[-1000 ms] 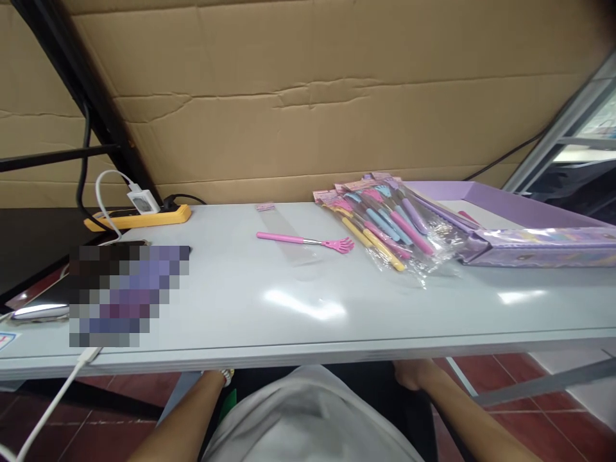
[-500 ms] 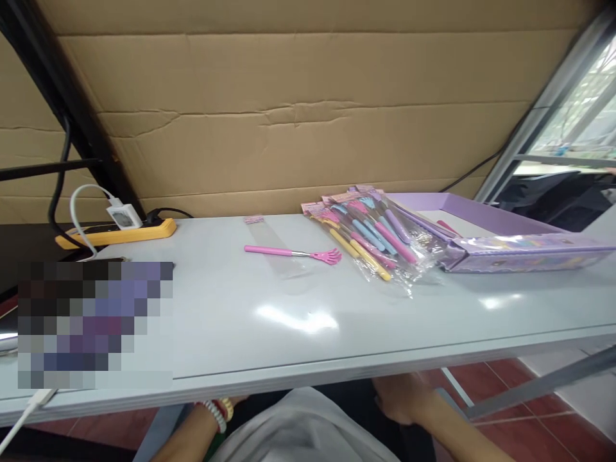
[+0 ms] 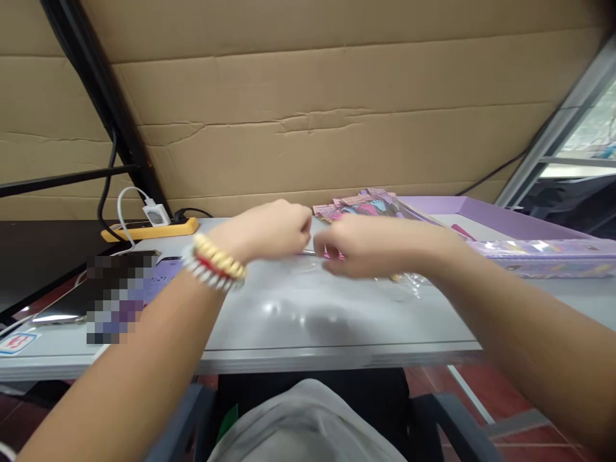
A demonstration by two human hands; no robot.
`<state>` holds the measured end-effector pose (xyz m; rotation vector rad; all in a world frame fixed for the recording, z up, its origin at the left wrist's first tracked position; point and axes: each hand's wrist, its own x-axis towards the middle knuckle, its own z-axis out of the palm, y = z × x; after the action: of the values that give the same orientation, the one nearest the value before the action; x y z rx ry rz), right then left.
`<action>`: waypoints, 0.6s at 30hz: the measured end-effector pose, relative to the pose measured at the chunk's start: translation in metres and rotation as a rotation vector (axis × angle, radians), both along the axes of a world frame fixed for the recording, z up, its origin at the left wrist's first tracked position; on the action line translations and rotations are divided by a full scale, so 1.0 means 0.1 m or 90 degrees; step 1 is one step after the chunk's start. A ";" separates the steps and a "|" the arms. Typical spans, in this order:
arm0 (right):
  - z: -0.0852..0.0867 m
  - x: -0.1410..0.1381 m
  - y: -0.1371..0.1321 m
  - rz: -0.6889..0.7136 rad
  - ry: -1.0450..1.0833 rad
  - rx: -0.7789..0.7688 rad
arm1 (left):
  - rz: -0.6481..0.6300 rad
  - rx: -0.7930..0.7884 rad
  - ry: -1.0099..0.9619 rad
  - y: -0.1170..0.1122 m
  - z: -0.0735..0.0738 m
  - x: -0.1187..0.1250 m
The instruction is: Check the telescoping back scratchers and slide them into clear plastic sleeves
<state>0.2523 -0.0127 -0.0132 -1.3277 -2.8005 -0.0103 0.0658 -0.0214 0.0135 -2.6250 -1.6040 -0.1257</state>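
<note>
On the table lies a pink hand-shaped back scratcher, mostly covered by my hands; a bit of its metal rod (image 3: 308, 252) shows between them. My left hand (image 3: 269, 228), with beaded bracelets on its wrist, is over the handle, its fingers curled and their tips hidden. My right hand (image 3: 356, 244) curls down at the pink claw end (image 3: 341, 256). Whether either hand grips the scratcher is hidden. Just behind my right hand is a pile of bagged back scratchers (image 3: 368, 206), partly covered.
A purple open box (image 3: 543, 260) stands at the right of the table (image 3: 298, 333). At the left are a yellow power strip (image 3: 185, 229) with a white charger (image 3: 156, 213) and a phone (image 3: 166, 273), partly pixelated. A cardboard panel (image 3: 308, 83) rises behind.
Both my hands have come up from below the table edge to the pink back scratcher. The view has shifted a little. The scratcher appears to lie in the same place.
</note>
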 end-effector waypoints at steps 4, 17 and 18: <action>-0.01 -0.31 0.58 0.002 -0.105 0.140 | -0.027 0.093 -0.048 0.65 -0.29 -0.13; -0.55 -0.09 0.85 -0.036 0.027 -0.038 | -0.008 -0.059 -0.082 0.79 -0.78 -0.23; -0.56 -0.09 0.87 -0.038 0.025 -0.031 | -0.014 -0.053 -0.070 0.80 -0.79 -0.23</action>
<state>0.2429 0.0739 -0.0689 -1.4052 -2.7460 0.0817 0.0433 0.0586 -0.0656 -2.7447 -1.6483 -0.2131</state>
